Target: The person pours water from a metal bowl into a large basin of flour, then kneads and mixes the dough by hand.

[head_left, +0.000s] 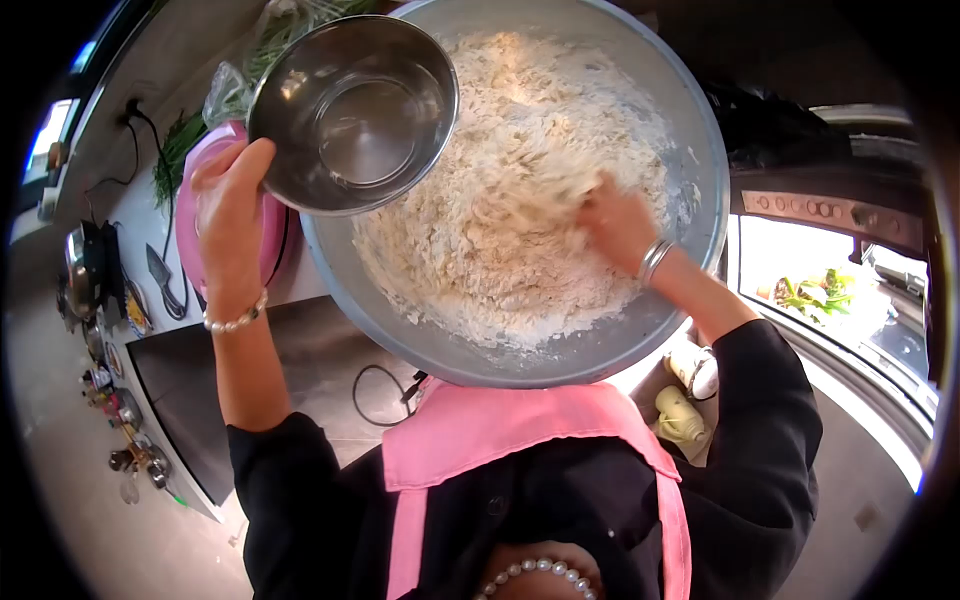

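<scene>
My left hand [232, 215] grips the rim of a shiny metal bowl [365, 130], tilted so that its inside shows, with a little liquid at the bottom. This bowl overlaps the left edge of a large grey basin [385, 325]. Inside the basin lies a wide heap of floury, crumbly dough [490, 250]. My right hand [615, 225] is in the dough at the right side of the heap, blurred by motion; its fingertips are smeared or hidden.
A pink appliance [270, 235] stands left of the basin, near green herbs [178, 150] and a plastic bag. A black cord lies on the left counter. Bottles [680, 415] are below right of the basin. An appliance with knobs [820, 210] is at the right.
</scene>
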Demonstrator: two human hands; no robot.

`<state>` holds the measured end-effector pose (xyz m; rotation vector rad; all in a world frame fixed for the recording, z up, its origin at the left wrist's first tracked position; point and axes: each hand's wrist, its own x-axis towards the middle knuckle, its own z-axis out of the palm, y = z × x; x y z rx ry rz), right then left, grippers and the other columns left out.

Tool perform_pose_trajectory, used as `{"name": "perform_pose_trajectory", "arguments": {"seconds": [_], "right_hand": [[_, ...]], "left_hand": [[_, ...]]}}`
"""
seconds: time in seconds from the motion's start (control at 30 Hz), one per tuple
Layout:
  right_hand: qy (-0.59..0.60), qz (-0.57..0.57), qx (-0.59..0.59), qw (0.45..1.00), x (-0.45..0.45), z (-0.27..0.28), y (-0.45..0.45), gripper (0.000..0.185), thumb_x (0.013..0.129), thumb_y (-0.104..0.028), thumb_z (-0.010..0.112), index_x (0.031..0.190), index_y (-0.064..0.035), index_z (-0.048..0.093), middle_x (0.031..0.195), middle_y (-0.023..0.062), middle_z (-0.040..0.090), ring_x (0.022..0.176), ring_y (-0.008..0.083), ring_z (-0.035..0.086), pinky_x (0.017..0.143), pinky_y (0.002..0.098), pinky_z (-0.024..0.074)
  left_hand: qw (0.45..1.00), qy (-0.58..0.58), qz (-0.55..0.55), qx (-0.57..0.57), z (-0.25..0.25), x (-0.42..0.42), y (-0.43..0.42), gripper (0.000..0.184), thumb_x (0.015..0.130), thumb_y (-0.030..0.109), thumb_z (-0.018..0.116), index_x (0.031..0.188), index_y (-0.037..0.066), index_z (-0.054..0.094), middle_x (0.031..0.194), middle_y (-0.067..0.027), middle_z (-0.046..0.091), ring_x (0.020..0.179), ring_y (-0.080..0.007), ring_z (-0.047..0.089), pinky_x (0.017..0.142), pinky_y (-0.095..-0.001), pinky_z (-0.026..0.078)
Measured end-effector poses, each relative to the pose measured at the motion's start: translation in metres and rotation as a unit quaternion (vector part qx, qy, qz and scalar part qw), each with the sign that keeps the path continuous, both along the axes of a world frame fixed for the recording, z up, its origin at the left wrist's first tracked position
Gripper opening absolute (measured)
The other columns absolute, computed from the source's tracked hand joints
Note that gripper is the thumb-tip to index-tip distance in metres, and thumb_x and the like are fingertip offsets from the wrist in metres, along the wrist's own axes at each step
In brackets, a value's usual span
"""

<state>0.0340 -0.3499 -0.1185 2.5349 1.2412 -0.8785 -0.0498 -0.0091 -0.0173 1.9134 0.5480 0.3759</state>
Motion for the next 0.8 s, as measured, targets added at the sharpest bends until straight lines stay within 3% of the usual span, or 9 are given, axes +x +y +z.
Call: {"name": "perform_pose_trajectory", "arguments": {"seconds": [0.13, 0.2, 0.23, 0.27, 0.37, 0.43, 0.53, 0.67, 0.8], "right_hand": [[-0.12, -0.156, 0.009, 0.98, 0.077, -0.056, 0.043, 0.065, 0.083, -0.037, 0.054, 0.14, -0.0201, 0.025, 0.134, 0.015, 0.04, 0.128, 0.0292, 0.031, 0.096, 0.0547, 0.0336], [-0.295, -0.173, 0.162, 0.926, 0.081, -0.088, 0.091, 0.067, 0.082, -0.043, 0.053, 0.139, -0.0198, 0.027, 0.14, 0.0169, 0.03, 0.132, 0.0315, 0.023, 0.101, 0.0561, 0.0277], [-0.145, -0.178, 0.136, 0.964, 0.057, -0.057, 0.114, 0.067, 0.081, -0.045, 0.054, 0.138, -0.0209, 0.029, 0.142, 0.0163, 0.026, 0.133, 0.0332, 0.019, 0.102, 0.0576, 0.0246], [0.004, -0.178, 0.106, 0.978, 0.025, -0.019, 0.129, 0.067, 0.08, -0.047, 0.056, 0.137, -0.0219, 0.031, 0.144, 0.0158, 0.021, 0.134, 0.0348, 0.015, 0.103, 0.059, 0.0215], [-0.039, -0.049, 0.165, 0.984, -0.052, 0.006, 0.103, 0.058, 0.072, -0.034, 0.069, 0.125, -0.0257, 0.047, 0.134, 0.012, 0.038, 0.125, 0.0384, 0.029, 0.092, 0.0562, 0.0393], [-0.009, -0.022, 0.168, 0.985, -0.086, 0.017, 0.062, 0.058, 0.069, -0.024, 0.071, 0.122, -0.0258, 0.049, 0.132, 0.0119, 0.038, 0.121, 0.0385, 0.033, 0.09, 0.0547, 0.0413], [-0.099, 0.024, 0.192, 0.976, -0.11, -0.033, 0.05, 0.064, 0.068, -0.015, 0.07, 0.125, -0.0288, 0.045, 0.135, 0.0115, 0.035, 0.117, 0.0396, 0.038, 0.088, 0.0513, 0.0426], [-0.086, -0.05, 0.124, 0.987, -0.029, -0.029, 0.105, 0.071, 0.072, -0.01, 0.066, 0.132, -0.033, 0.037, 0.141, 0.008, 0.031, 0.124, 0.0382, 0.035, 0.094, 0.0527, 0.0399], [-0.061, -0.309, 0.076, 0.946, 0.05, -0.003, 0.073, 0.084, 0.071, -0.037, 0.07, 0.14, -0.0228, 0.024, 0.146, 0.0139, 0.017, 0.127, 0.0278, 0.036, 0.094, 0.0408, 0.0444]], "left_hand": [[0.994, -0.04, 0.027, -0.093, 0.005, -0.025, 0.002, 0.016, 0.077, 0.011, 0.055, 0.067, -0.001, 0.06, 0.056, 0.008, 0.043, 0.049, 0.0003, 0.029, 0.044, -0.0212, 0.018], [0.995, 0.002, 0.023, -0.097, 0.007, -0.036, 0.013, 0.027, 0.081, 0.008, 0.05, 0.102, -0.008, 0.052, 0.092, -0.0059, 0.053, 0.084, -0.0103, 0.046, 0.074, -0.0233, 0.032], [0.995, 0.024, 0.021, -0.098, 0.009, -0.041, 0.019, 0.041, 0.083, 0.007, 0.048, 0.119, -0.012, 0.048, 0.111, -0.0129, 0.058, 0.102, -0.0157, 0.054, 0.09, -0.0244, 0.039], [0.995, 0.017, 0.017, -0.101, 0.009, -0.044, 0.021, 0.039, 0.083, 0.007, 0.048, 0.117, -0.012, 0.05, 0.109, -0.0127, 0.059, 0.099, -0.0152, 0.055, 0.088, -0.0241, 0.04], [0.999, -0.015, -0.026, -0.031, 0.0, -0.05, 0.031, 0.01, 0.079, 0.006, 0.05, 0.077, -0.003, 0.048, 0.074, 0.0013, 0.044, 0.067, -0.0052, 0.036, 0.059, -0.0222, 0.025], [0.999, -0.02, -0.017, -0.026, -0.005, -0.058, 0.036, 0.02, 0.077, 0.005, 0.05, 0.058, 0.002, 0.044, 0.059, 0.0079, 0.035, 0.052, -0.0008, 0.026, 0.045, -0.0217, 0.017], [0.986, -0.008, 0.088, -0.144, -0.001, -0.062, 0.032, 0.018, 0.077, 0.002, 0.047, 0.06, 0.001, 0.04, 0.062, 0.0067, 0.033, 0.056, -0.0025, 0.024, 0.047, -0.0224, 0.019], [0.994, 0.006, -0.019, -0.104, -0.011, -0.084, 0.062, 0.017, 0.083, 0.007, 0.047, 0.081, -0.006, 0.058, 0.078, -0.0035, 0.058, 0.068, -0.0072, 0.053, 0.062, -0.0204, 0.041], [0.999, 0.026, -0.019, -0.008, -0.007, -0.098, 0.067, 0.017, 0.084, 0.006, 0.046, 0.08, -0.007, 0.058, 0.075, -0.0025, 0.056, 0.065, -0.0064, 0.047, 0.06, -0.0207, 0.038]]}}
